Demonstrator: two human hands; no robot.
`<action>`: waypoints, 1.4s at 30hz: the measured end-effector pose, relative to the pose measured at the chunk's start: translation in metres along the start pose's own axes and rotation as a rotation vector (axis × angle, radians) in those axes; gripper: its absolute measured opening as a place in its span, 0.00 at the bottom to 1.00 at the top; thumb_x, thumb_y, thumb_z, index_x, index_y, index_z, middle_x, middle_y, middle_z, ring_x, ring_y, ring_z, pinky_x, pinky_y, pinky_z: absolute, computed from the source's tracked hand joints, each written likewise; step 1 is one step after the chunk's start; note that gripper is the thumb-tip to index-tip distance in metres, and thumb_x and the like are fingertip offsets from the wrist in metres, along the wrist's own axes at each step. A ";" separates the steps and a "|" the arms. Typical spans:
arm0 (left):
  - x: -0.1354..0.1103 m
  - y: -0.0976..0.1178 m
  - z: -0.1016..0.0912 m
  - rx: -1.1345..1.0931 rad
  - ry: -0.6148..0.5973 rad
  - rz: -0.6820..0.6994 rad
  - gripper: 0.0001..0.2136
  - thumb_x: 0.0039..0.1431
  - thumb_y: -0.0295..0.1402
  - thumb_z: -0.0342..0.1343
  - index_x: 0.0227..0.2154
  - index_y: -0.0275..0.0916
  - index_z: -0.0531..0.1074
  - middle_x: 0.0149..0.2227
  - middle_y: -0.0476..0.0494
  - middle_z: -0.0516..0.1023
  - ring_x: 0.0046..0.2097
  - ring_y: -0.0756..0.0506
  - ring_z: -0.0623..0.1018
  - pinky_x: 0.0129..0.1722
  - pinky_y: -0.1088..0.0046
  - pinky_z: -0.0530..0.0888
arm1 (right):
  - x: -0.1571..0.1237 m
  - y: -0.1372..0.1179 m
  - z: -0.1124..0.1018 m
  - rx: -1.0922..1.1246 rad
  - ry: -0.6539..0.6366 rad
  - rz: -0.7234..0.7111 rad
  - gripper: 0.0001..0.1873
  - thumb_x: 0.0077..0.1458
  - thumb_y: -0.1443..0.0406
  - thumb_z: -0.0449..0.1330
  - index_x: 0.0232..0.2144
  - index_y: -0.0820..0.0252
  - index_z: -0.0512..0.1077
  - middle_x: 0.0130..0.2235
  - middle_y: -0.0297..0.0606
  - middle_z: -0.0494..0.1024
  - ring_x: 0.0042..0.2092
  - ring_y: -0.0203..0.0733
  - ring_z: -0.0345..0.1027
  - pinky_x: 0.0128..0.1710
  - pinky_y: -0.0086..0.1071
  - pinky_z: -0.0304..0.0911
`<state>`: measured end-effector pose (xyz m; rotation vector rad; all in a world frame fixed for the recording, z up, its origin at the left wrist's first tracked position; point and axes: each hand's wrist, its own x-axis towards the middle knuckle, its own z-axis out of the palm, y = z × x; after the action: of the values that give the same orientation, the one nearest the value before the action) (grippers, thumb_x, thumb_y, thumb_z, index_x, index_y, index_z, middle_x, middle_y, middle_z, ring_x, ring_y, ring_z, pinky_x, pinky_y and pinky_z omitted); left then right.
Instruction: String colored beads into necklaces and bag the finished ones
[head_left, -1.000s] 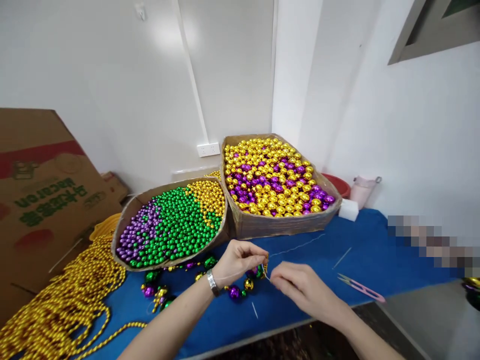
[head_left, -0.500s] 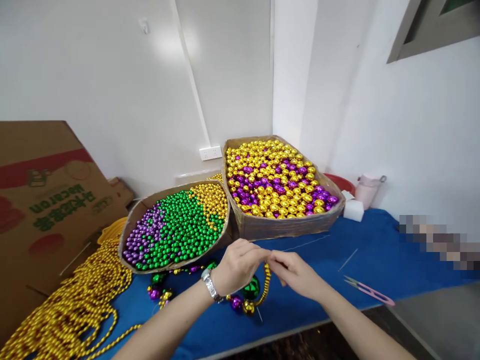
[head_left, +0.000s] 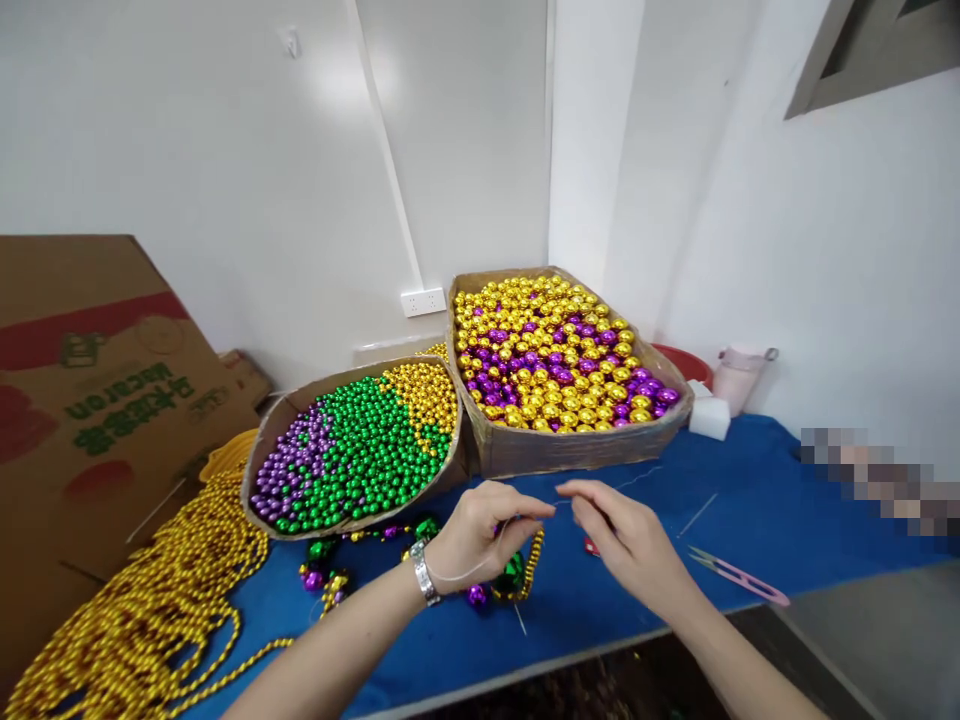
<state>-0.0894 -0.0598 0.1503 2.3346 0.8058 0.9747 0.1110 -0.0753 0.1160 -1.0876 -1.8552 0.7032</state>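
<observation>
My left hand [head_left: 484, 535], with a metal-band watch [head_left: 424, 573] on the wrist, pinches a thin clear thread [head_left: 465, 577] between thumb and forefinger. A loop of the thread hangs beside the wrist. Just to its right, my right hand [head_left: 626, 540] has thumb and forefinger close together on a short stretch of thread, its other fingers curled. Beneath the hands lies a bead garland with a big green bead [head_left: 514, 575], a purple bead [head_left: 477, 595] and a string of small gold beads [head_left: 534, 565]. The left hand partly hides the garland.
Small beads fill a cardboard box [head_left: 259, 440] at the left; larger ones fill another box [head_left: 570, 455] behind. Gold bead strands [head_left: 157, 590] heap at the left beside a big carton [head_left: 112, 400]. Pink-handled snips [head_left: 739, 577] lie right on the blue cloth [head_left: 637, 600].
My hands, together before, have moved slightly apart, and a short gap with thread shows between the fingertips. The thread loop by the left wrist and a small red item under the right hand have become visible.
</observation>
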 end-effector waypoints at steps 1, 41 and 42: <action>0.001 0.002 -0.001 0.046 0.013 0.065 0.10 0.60 0.32 0.50 0.39 0.39 0.75 0.31 0.42 0.79 0.33 0.48 0.76 0.36 0.73 0.70 | 0.006 0.004 0.002 0.140 -0.033 0.069 0.14 0.60 0.57 0.49 0.42 0.56 0.70 0.36 0.36 0.76 0.32 0.36 0.68 0.32 0.28 0.62; -0.017 -0.018 0.023 -1.103 0.346 -0.471 0.12 0.57 0.38 0.55 0.25 0.35 0.66 0.26 0.44 0.72 0.34 0.46 0.74 0.31 0.74 0.66 | -0.001 0.023 0.024 1.293 0.271 0.382 0.13 0.51 0.54 0.61 0.29 0.53 0.64 0.32 0.29 0.72 0.17 0.25 0.44 0.14 0.22 0.43; -0.016 -0.017 0.022 -1.083 0.344 -0.465 0.12 0.57 0.38 0.55 0.25 0.35 0.66 0.26 0.45 0.72 0.33 0.47 0.74 0.31 0.74 0.65 | 0.003 0.019 0.022 1.306 0.261 0.359 0.12 0.51 0.55 0.61 0.28 0.53 0.63 0.27 0.27 0.69 0.17 0.25 0.39 0.14 0.22 0.42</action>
<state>-0.0880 -0.0628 0.1181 1.0257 0.6443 1.1899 0.0982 -0.0652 0.0918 -0.5399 -0.6405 1.5603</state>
